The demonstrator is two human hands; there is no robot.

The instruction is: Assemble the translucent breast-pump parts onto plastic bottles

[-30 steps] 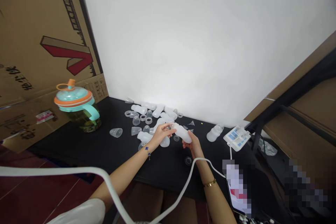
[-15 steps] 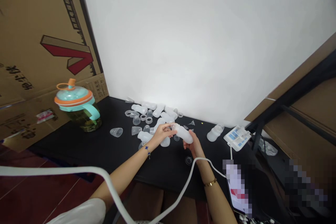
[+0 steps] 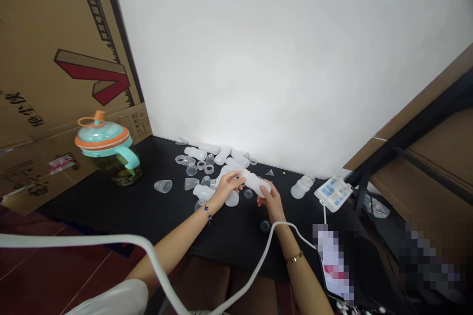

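A frosted white baby bottle (image 3: 255, 184) is held tilted above the black table, its top end to the left. My left hand (image 3: 229, 186) is closed at the top end, where a clear part shows, partly hidden by the fingers. My right hand (image 3: 270, 198) wraps round the base end. Below and left of the hands lie several loose frosted bottles (image 3: 203, 192), clear caps (image 3: 191, 183) and ring collars (image 3: 209, 169). One bottle with a clear cap (image 3: 303, 186) leans to the right of my right hand.
A large jug with an orange and teal lid (image 3: 107, 147) stands at the left by a cardboard box (image 3: 44, 59). On the right are a white power strip (image 3: 333, 193) and a phone (image 3: 334, 266). A white cable (image 3: 148, 246) crosses in front of my forearms.
My right hand's grip has shifted, with the thumb now lying over the bottle's base end. The bottle has moved slightly left and up; my left hand stays at its top.
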